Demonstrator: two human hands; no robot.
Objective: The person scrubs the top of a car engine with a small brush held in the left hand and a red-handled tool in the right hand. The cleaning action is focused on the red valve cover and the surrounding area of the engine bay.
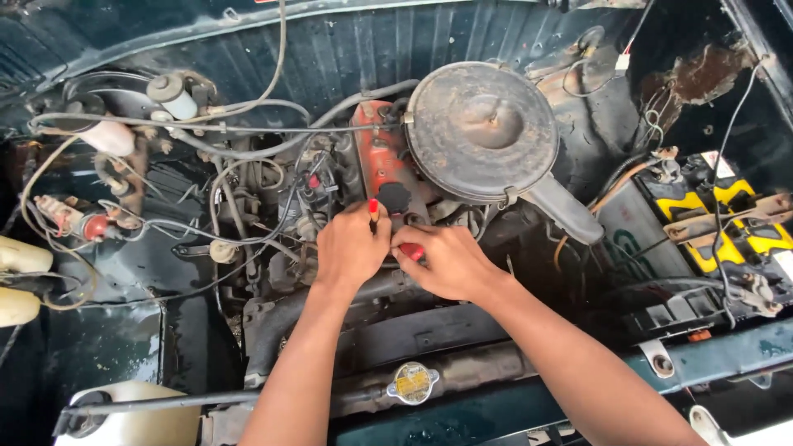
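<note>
Grimy engine bay [165, 347]: left hand [351, 248] pinches red-tipped tool [373, 211]; right hand [446, 263] grips red handle [412, 251].

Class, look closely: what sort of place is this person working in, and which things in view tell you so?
Most likely the open engine bay of an older car: a round air cleaner sits atop the engine, a battery stands at one side, and a radiator cap is in front.

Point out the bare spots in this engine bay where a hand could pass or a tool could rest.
Bare metal lies low on the left, on the dark panel between the hoses and the pale tank. The front crossbar right of the radiator cap is also free. It is crowded around the left hand and right hand, under the round air cleaner, and at the battery.
</note>
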